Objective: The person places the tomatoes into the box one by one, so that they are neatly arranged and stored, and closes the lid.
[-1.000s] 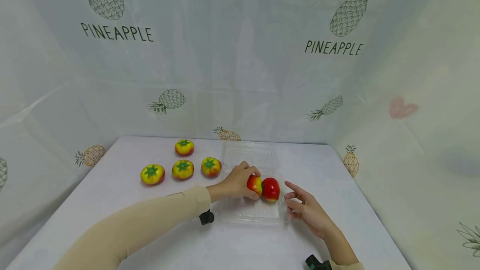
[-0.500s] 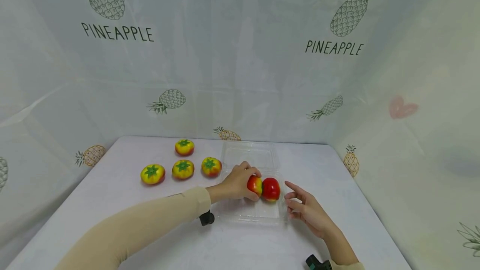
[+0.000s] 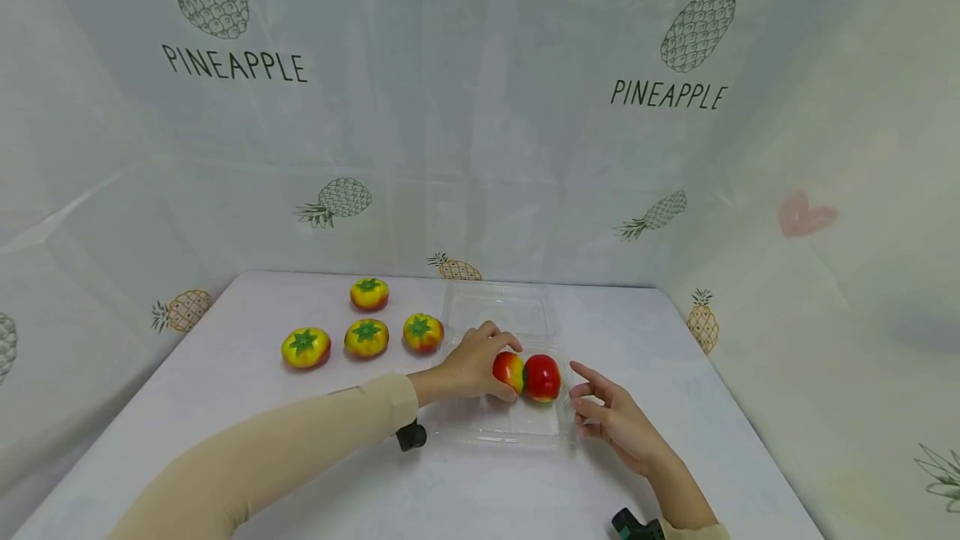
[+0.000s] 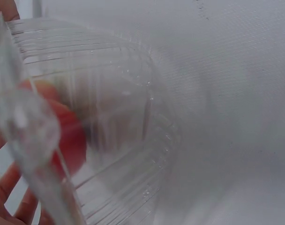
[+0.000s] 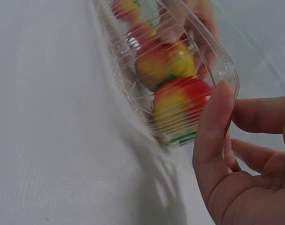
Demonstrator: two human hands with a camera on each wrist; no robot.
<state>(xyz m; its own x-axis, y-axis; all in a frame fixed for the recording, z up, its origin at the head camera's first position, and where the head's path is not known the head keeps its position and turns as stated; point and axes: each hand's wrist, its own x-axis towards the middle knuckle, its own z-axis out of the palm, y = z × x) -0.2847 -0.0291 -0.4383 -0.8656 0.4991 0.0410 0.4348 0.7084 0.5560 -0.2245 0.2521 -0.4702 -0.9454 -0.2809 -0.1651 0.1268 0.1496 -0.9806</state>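
Observation:
My left hand (image 3: 474, 365) grips a red-and-yellow toy persimmon (image 3: 509, 372) inside a clear plastic clamshell box (image 3: 504, 438). A second persimmon (image 3: 543, 379) lies on its side against it, red underside showing, with the green leaves between the two. At the box's right side is my right hand (image 3: 617, 423), fingers relaxed and partly spread. The right wrist view has its thumb (image 5: 215, 119) at the box's corner rim, index fingertip close by. In the left wrist view, the box's ribbed wall (image 4: 109, 103) covers most of the red fruit (image 4: 70, 140).
Several more persimmons stand leaf side up on the white table (image 3: 187, 407), left of the box, the nearest persimmon (image 3: 423, 333) close to its edge. The box's lid (image 3: 500, 311) lies folded back behind it. A white pineapple-print cloth (image 3: 480, 132) hangs behind and along the sides.

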